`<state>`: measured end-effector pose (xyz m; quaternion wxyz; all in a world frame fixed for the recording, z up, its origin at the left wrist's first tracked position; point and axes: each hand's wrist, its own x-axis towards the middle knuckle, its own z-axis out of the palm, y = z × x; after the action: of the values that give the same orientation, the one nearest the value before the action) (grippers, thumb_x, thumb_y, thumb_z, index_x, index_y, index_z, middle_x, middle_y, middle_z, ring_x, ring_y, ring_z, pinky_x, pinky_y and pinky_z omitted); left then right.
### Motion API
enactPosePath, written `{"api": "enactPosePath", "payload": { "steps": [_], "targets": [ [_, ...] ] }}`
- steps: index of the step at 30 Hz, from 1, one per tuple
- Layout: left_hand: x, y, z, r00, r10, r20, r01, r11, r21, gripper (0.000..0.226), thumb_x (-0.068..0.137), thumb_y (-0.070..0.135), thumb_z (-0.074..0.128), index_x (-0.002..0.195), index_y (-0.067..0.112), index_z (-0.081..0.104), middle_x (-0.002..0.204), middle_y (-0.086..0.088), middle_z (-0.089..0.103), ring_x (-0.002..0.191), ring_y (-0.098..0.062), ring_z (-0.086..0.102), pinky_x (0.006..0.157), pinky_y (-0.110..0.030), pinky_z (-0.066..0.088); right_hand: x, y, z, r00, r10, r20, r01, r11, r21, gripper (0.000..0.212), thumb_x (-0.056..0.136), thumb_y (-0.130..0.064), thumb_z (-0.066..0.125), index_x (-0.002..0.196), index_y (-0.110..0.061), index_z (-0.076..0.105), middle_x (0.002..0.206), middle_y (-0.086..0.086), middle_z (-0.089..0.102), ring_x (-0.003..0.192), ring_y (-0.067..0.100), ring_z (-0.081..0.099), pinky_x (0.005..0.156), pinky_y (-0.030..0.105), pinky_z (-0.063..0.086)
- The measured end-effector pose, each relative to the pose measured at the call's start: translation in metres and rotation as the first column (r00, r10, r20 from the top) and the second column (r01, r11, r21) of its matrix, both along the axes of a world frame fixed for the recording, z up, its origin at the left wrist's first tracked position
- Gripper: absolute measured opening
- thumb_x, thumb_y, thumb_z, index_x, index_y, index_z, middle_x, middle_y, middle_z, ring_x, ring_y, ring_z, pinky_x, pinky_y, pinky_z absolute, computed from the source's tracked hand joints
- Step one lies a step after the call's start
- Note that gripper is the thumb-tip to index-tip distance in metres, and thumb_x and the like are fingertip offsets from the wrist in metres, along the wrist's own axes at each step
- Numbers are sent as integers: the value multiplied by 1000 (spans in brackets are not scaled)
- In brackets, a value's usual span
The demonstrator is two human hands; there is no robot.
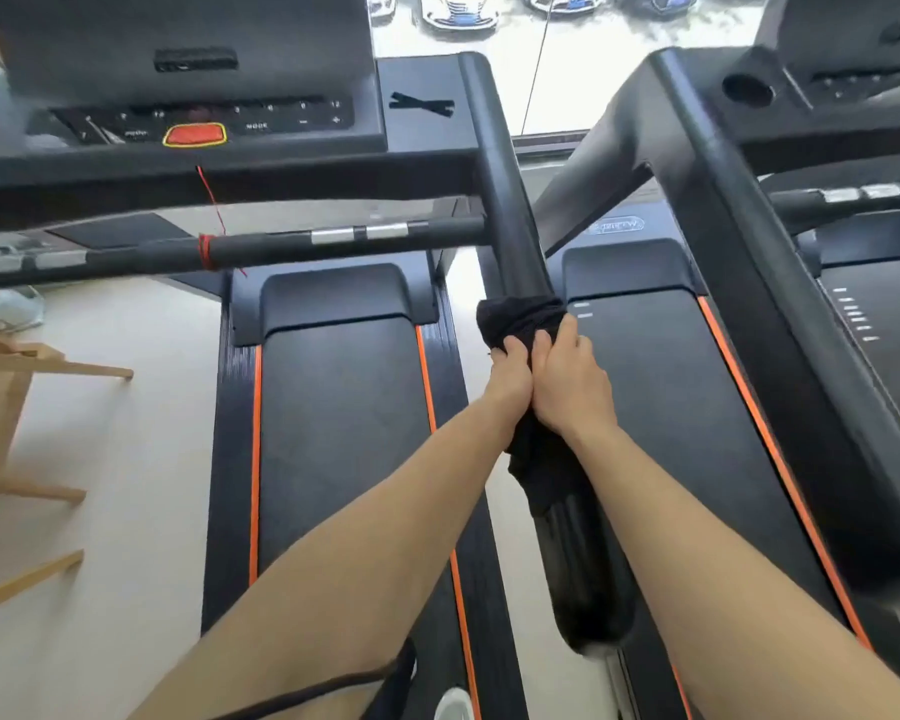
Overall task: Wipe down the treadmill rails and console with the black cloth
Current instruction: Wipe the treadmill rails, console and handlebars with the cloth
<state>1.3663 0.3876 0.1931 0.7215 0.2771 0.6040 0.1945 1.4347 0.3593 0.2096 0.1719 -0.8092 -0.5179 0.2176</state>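
Note:
The black cloth (pixel 518 319) is wrapped around the treadmill's right side rail (pixel 507 200), about halfway down its length. My left hand (pixel 510 376) and my right hand (pixel 572 381) sit side by side on the rail, both gripping the cloth around it. A loose end of the cloth hangs below my wrists. The console (pixel 204 122) with its red stop button (pixel 194 134) stands up ahead to the left, above the front crossbar (pixel 333 241).
The running belt (pixel 339 433) with orange edge stripes lies below my arms. A second treadmill (pixel 749 252) stands close on the right, its rail parallel to mine. Wooden furniture (pixel 17 387) stands on the pale floor at the left.

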Motion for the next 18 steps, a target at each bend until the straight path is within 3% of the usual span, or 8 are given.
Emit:
{"api": "enactPosePath", "payload": {
  "steps": [3, 5, 7, 8, 11, 13, 15, 18],
  "targets": [
    [-6, 39, 6, 1000, -12, 19, 12, 999, 31, 64, 102, 59, 20, 159, 30, 22, 150, -8, 47, 132, -31, 49, 114, -48, 37, 5, 47, 0, 999, -32, -42, 32, 999, -1, 51, 105, -40, 27, 146, -10, 32, 134, 20, 51, 116, 44, 53, 92, 49, 42],
    [-13, 58, 19, 998, -41, -57, 53, 973, 224, 54, 105, 50, 31, 154, 28, 32, 140, -6, 55, 125, -29, 53, 104, -38, 41, 8, 74, 3, 997, -29, -68, 31, 999, 22, 50, 105, -38, 27, 148, -14, 33, 134, 17, 52, 119, 40, 52, 93, 47, 41],
    [-23, 70, 31, 980, 1, -197, 94, 877, 472, 29, 103, 33, 45, 126, 24, 59, 115, -2, 68, 105, -25, 62, 86, -33, 46, 7, 93, 7, 998, -18, -66, 22, 997, 70, 46, 105, -34, 28, 148, -18, 36, 141, 12, 50, 123, 35, 51, 97, 47, 42],
    [-28, 73, 38, 969, 29, -247, 115, 826, 552, 17, 101, 25, 49, 107, 20, 64, 99, -2, 70, 91, -24, 63, 76, -32, 45, 5, 99, 9, 998, -16, -67, 23, 994, 106, 44, 105, -31, 30, 147, -21, 40, 144, 7, 49, 124, 32, 51, 97, 46, 43],
    [-40, 91, 63, 942, 49, -333, 211, 686, 696, 22, 98, 12, 48, 76, 14, 50, 78, -3, 60, 73, -24, 52, 64, -34, 37, -8, 115, 21, 996, -17, -87, 37, 973, 228, 35, 105, -31, 34, 136, -29, 48, 137, -3, 56, 116, 25, 56, 89, 42, 46],
    [-55, 115, 78, 909, 111, -402, 271, 575, 772, 20, 98, 9, 45, 79, 15, 46, 83, -8, 60, 74, -26, 49, 65, -38, 35, -20, 134, 28, 994, 8, -111, 26, 955, 297, 33, 104, -28, 36, 133, -28, 52, 132, -2, 60, 115, 23, 56, 89, 38, 45],
    [-74, 141, 81, 853, 210, -478, 320, 513, 797, 12, 97, 6, 43, 94, 10, 54, 101, -13, 63, 86, -32, 55, 69, -37, 35, -32, 159, 35, 991, 46, -122, -1, 937, 350, 33, 104, -21, 38, 131, -22, 56, 129, 2, 63, 115, 22, 55, 91, 34, 43],
    [-100, 171, 60, 699, 213, -682, 493, 547, 676, 30, 94, 7, 47, 123, 6, 53, 134, -13, 53, 126, -33, 50, 90, -45, 47, -43, 194, 30, 988, 119, 93, -144, 931, 335, 27, 99, -19, 43, 115, -15, 64, 111, 8, 69, 108, 29, 58, 89, 42, 46]
  ]
}}
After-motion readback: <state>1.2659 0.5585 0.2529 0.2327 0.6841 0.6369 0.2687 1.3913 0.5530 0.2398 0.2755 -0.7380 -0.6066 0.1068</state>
